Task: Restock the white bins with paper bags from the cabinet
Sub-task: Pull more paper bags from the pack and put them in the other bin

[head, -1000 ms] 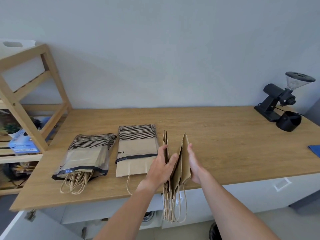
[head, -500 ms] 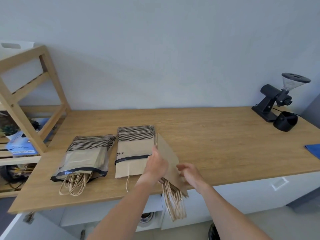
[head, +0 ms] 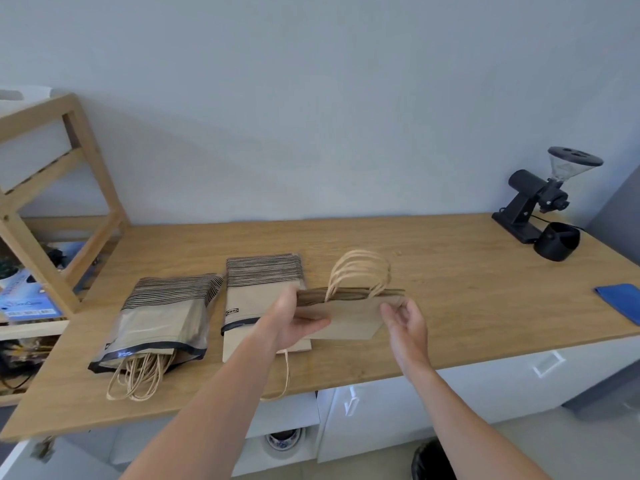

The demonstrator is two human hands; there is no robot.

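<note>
My left hand grips a flat bundle of brown paper bags above the wooden counter, with the twine handles pointing up and away from me. Just right of the bundle's right end, my right hand hovers with fingers apart, touching nothing that I can tell. Two plastic-wrapped packs of paper bags lie on the counter: one at the left with handles spilling toward me, one in the middle partly under my left hand. A corner of a white bin shows on the wooden shelf at far left.
A wooden shelf frame stands at the counter's left end. A black coffee grinder with its black cup sits at the back right, and a blue cloth lies at the right edge. White cabinet fronts are below.
The bundle has been turned over: its handles hung down toward me before and now point up and away. My right hand has let go of it and my left hand holds it alone.
</note>
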